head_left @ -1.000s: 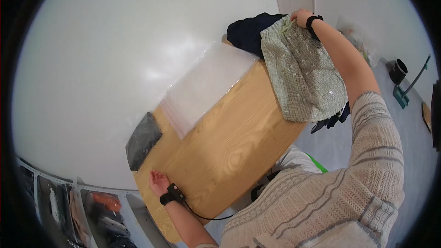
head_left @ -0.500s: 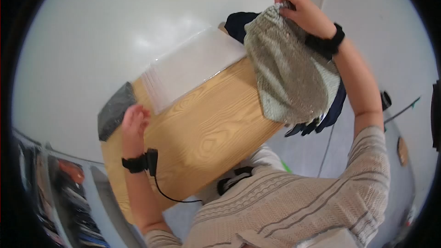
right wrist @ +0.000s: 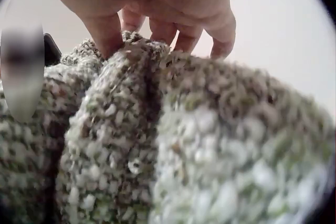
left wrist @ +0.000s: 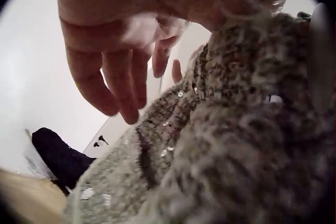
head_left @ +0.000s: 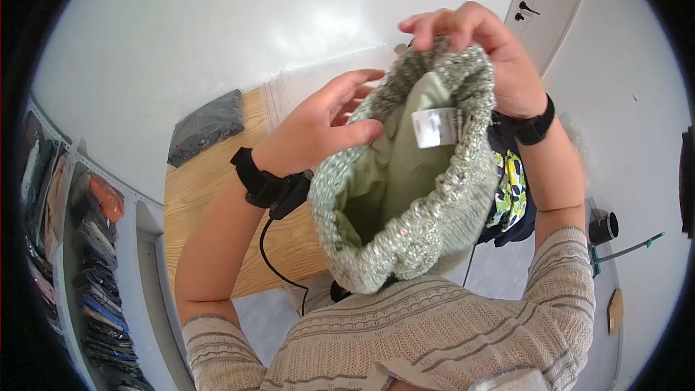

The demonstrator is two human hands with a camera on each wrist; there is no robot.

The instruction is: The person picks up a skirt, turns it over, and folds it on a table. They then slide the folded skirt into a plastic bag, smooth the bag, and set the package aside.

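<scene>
A sage-green tweed skirt (head_left: 434, 239) with sequins hangs in front of the person, its gathered waist opening facing up. Inside show a plain green lining (head_left: 413, 152) and a white label (head_left: 434, 127). At the far edge of the waistband, my right hand (head_left: 499, 58) grips the fabric, thumb on one side and fingers over the other, as the right wrist view also shows. On the near left rim, my left hand (head_left: 318, 123) has its thumb over the opening. Its loosely bent fingers (left wrist: 118, 85) hover beside the tweed in the left wrist view.
Behind the skirt, a clear plastic bag (head_left: 289, 90) lies on the wooden table (head_left: 206, 195), with a dark packed bag (head_left: 208, 127) at its left end. Dark and patterned clothes (head_left: 510, 188) hang at the right. Shelves (head_left: 108, 275) of bagged garments stand left.
My right hand has lifted the skirt off the pile and brought it nearer, turning its waist opening toward the head camera. My left hand has come from the table's left end to the skirt's rim.
</scene>
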